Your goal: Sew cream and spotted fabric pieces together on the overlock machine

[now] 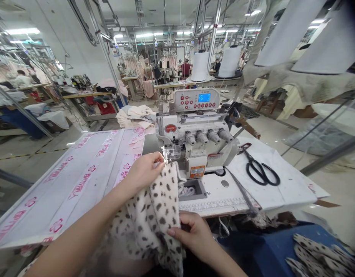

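Note:
White plush fabric with dark spots (163, 192) hangs from the needle area of an overlock sewing machine (196, 130) down over the table's front edge. Close to the presser foot, my left hand (147, 167) pinches the fabric's upper edge. Lower down, my right hand (193, 232) grips the right edge of the same cloth between thumb and fingers. The machine's blue display is lit. The fabric's lower end runs out of view at the bottom.
Black-handled scissors (261, 171) lie on the table to the right. Cream cloth (137, 115) is piled behind the machine. More spotted pieces (318, 254) rest on a blue surface at lower right. Large thread cones (200, 66) stand above, and workers sit farther back.

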Demonstrator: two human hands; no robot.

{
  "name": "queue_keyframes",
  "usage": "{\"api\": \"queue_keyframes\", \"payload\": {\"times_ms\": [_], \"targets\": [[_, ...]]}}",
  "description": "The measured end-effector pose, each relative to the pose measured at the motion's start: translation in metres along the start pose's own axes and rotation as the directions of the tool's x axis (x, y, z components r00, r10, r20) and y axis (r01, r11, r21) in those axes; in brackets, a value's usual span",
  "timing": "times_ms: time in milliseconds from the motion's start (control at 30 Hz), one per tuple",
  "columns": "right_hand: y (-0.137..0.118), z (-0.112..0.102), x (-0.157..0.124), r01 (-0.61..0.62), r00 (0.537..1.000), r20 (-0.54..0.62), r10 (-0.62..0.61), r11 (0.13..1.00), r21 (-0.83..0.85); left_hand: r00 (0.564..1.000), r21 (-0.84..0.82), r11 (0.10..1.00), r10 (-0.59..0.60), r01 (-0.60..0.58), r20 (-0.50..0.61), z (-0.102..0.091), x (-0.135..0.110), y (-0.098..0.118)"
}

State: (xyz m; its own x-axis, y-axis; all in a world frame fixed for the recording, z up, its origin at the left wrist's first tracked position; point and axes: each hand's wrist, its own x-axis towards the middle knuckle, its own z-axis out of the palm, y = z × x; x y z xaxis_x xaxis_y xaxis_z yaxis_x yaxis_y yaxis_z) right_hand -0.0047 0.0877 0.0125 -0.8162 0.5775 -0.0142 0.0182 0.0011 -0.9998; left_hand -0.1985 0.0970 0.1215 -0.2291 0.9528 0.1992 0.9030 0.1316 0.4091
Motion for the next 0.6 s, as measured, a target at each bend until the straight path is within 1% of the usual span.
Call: {"api": "queue_keyframes", "payload": {"times_ms": [67,100,167,200,267,333,400,500,600], "targets": [[-0.003,-0.001,0.001,0.002,1.000,0.000,-0.002,1.000,-0.028,1.000,0.021,0.999,-0.025,0.025,-0.002,0.001,-0.002,0.001],[-0.004,0.000,0.001,-0.001,1.000,-0.004,0.000,0.999,-0.044,0.999,0.037,0.999,-0.029,0.030,-0.023,0.002,-0.004,0.002],[-0.005,0.001,0.000,-0.010,1.000,-0.010,0.009,0.998,-0.057,0.996,0.076,0.997,0.016,-0.009,-0.086,0.005,-0.008,0.003],[-0.004,0.002,0.000,-0.012,1.000,-0.008,0.012,0.999,-0.049,0.990,0.094,0.994,0.066,-0.055,-0.122,0.007,-0.011,0.003],[-0.001,0.005,0.000,-0.007,1.000,0.003,0.007,1.000,-0.014,0.964,0.137,0.975,0.199,-0.176,-0.177,0.010,-0.014,0.003],[0.003,0.008,0.000,0.000,1.000,0.007,0.000,1.000,0.021,0.927,0.198,0.938,0.322,-0.284,-0.194,0.012,-0.015,0.003],[0.006,0.010,0.000,0.000,1.000,0.000,0.000,0.999,0.032,0.897,0.261,0.902,0.399,-0.345,-0.192,0.015,-0.016,0.002],[0.007,0.011,0.000,-0.002,1.000,-0.010,0.002,0.999,0.042,0.886,0.299,0.878,0.434,-0.375,-0.165,0.019,-0.023,0.003],[0.008,0.013,0.001,-0.001,1.000,-0.021,0.002,0.999,0.051,0.890,0.331,0.877,0.421,-0.349,-0.177,0.026,-0.036,0.007]]}}
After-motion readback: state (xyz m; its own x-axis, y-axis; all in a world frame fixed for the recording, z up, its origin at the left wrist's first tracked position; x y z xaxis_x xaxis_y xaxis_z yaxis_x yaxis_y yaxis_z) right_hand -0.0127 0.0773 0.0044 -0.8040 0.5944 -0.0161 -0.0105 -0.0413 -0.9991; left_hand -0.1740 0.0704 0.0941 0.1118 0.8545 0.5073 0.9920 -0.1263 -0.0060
